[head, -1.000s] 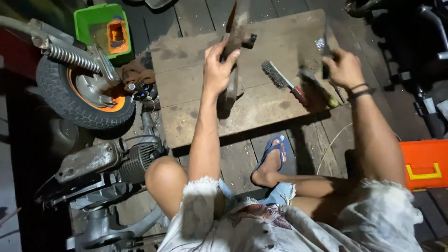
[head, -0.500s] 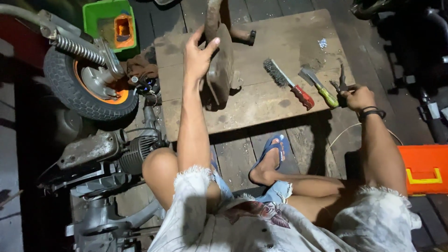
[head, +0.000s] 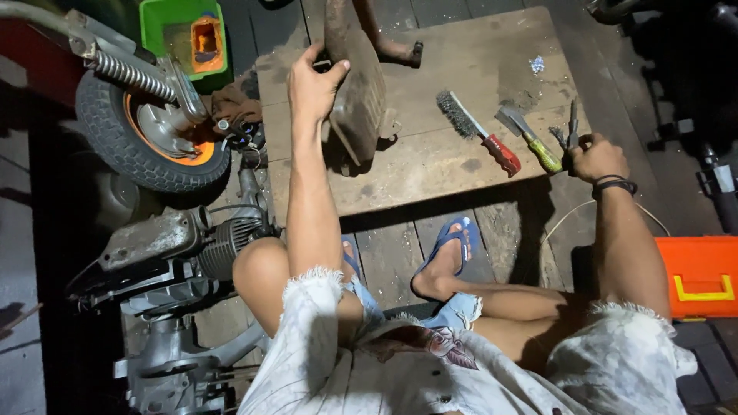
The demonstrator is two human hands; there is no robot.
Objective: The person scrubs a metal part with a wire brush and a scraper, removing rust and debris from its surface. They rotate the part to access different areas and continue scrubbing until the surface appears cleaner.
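My left hand (head: 314,83) grips the edge of a rusty metal muffler (head: 356,84) that stands tilted on a wooden board (head: 430,165). Its bent pipe (head: 388,46) reaches toward the far side of the board. My right hand (head: 596,157) is at the board's right edge, closed around dark pliers (head: 569,131) that rest there. A wire brush with a red handle (head: 478,132) and a scraper with a yellow-green handle (head: 526,138) lie between the two hands.
A small wheel with an orange hub and a spring shock (head: 150,127) stands at the left. Below it lies a grey engine (head: 181,253). A green tray (head: 184,38) sits at the top left, an orange case (head: 701,277) at the right. My foot in a blue sandal (head: 450,253) rests on the plank floor.
My right hand came down from the air to the board's right edge with the pliers. My left hand swung the muffler leftward and tipped it onto the board.
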